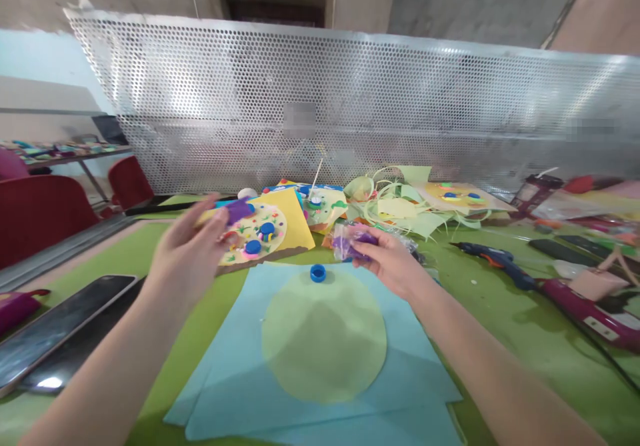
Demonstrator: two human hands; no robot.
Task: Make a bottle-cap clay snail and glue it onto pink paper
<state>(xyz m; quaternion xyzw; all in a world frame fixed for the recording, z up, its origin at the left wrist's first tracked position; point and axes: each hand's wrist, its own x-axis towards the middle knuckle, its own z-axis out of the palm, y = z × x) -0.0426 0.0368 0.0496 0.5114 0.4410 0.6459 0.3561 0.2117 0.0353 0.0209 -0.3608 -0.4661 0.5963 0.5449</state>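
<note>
Green circle (324, 339) lies bare; bottle cap (317, 273) and craft pile (390, 206) crowd beyond.

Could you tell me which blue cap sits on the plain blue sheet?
The lone blue cap at the far edge of the pale green circle; the others sit on decorated pieces.

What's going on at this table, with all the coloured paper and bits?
A person is busy with craft materials. Their left hand pinches a purple lump, held up above the table. Their right hand grips a small plastic bag with more purple material inside. In front of them a pale green paper circle lies on a blue sheet, with a blue bottle cap at its far edge. A decorated yellow card and a glue gun lie nearby.
</note>
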